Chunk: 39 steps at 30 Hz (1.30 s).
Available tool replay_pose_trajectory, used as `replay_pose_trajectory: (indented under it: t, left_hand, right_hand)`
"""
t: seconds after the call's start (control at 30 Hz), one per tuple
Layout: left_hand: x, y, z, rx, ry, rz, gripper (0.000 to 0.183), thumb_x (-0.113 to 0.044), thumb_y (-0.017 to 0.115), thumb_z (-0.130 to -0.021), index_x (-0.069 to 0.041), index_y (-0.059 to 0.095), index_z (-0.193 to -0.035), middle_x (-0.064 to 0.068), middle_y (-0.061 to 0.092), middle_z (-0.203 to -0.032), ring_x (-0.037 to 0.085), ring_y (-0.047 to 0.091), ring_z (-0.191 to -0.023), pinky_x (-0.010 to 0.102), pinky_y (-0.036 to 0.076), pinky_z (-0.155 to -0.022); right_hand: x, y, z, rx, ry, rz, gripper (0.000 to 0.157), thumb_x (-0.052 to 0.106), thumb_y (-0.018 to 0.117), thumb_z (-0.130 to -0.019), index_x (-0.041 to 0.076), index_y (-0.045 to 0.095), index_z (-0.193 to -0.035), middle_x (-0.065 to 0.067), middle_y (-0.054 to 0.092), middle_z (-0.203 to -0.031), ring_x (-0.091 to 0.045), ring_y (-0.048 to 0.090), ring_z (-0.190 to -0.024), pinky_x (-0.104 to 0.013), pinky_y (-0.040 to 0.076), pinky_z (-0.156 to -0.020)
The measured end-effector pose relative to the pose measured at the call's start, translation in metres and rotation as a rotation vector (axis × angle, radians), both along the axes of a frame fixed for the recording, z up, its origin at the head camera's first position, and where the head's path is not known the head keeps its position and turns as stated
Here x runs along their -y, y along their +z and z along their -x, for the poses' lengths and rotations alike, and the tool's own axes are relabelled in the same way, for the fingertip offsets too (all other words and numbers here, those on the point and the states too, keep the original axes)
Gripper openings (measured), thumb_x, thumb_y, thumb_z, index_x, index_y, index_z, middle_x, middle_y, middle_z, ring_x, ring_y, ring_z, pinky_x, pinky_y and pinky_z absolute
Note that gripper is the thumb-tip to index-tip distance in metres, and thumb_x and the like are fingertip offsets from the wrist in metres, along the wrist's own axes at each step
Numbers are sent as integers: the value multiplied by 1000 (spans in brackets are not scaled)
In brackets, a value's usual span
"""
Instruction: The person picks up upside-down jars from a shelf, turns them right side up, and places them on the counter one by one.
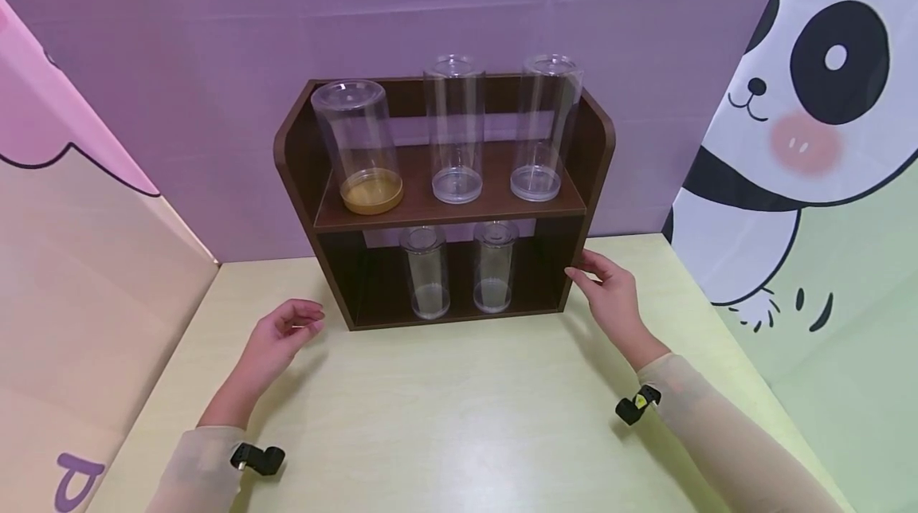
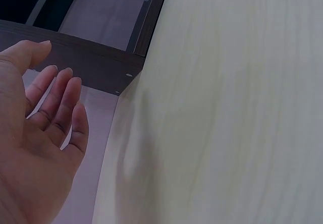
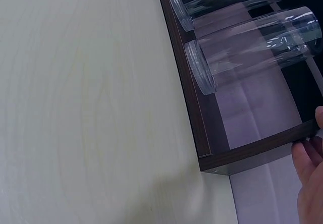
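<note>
A dark brown two-tier wooden shelf (image 1: 452,218) stands on the table. On its upper tier are a wide clear plastic jar (image 1: 358,131) with its gold lid at the bottom, and two clear jars, one in the middle (image 1: 455,131) and one to the right (image 1: 548,131). Two smaller clear jars, left (image 1: 426,274) and right (image 1: 493,268), stand on the lower tier. My right hand (image 1: 610,294) pinches the shelf's right side panel (image 3: 262,151), thumb at its front edge and fingers on the outer face. Beside the left panel (image 2: 65,57), my left hand (image 1: 280,338) hovers with fingers loosely bent, holding nothing.
The pale wood-grain table (image 1: 459,417) extends in front of the shelf. Behind it hangs a purple backdrop (image 1: 215,99), and a panda-print sheet (image 1: 789,218) borders the right side. Each sleeve carries a small black camera, left (image 1: 260,459) and right (image 1: 637,405).
</note>
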<state>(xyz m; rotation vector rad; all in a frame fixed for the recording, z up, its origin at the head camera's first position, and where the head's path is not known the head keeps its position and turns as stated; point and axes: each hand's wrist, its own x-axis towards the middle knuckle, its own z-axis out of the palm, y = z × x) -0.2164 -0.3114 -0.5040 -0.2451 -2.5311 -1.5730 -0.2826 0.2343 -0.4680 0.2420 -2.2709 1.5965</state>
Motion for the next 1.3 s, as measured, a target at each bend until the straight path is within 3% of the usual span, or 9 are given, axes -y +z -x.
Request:
replay_pose_trajectory:
  t: [0.2,0.47,0.63,0.83,1.1,1.3]
  left_hand:
    - [-9,-4,-4,36,-48,-24,28,-4,71,-107,7,67,-132,26,71,-123,7,66,-103,15,55,-88]
    - [-33,-4,-10,75,-241,-20,27,-3,72,-106,7,67,-131,26,72,-124,17,72,-110,17,57,-94]
    - [-51,-9,-8,84,-319,-25,31,-4,73,-106,6,66,-135,26,71,-131,32,71,-119,18,56,-100]
    - [-74,-10,-3,96,-323,-33,42,-6,77,-104,1,63,-142,24,67,-140,42,67,-128,24,57,-105]
    - [-101,-8,12,18,-247,0,62,-3,86,-96,3,55,-150,22,60,-150,43,61,-135,58,54,-113]
    - [-116,-8,30,23,-168,3,77,-7,89,-95,0,46,-158,21,54,-158,41,55,-142,59,49,-119]
  right_hand:
    - [-3,-6,4,-23,-10,-4,34,10,80,-103,4,77,-136,-18,79,-124,-19,75,-114,-11,57,-87]
    - [-1,-6,2,-27,-9,4,34,9,80,-104,2,76,-137,-20,79,-125,-38,74,-119,-9,56,-87]
    - [0,-5,1,-30,-11,5,33,9,80,-103,3,77,-135,-18,80,-124,-37,74,-118,-9,56,-86]
    - [1,-6,1,-23,-9,23,33,8,80,-103,3,77,-135,-18,80,-124,-33,75,-116,-10,57,-88]
    - [0,-8,3,-26,-8,18,33,6,79,-103,1,76,-136,-20,79,-125,-21,75,-112,-11,57,-89]
    - [1,-6,2,-10,-17,14,33,5,79,-103,1,76,-136,-20,79,-126,-17,75,-111,-12,58,-87]
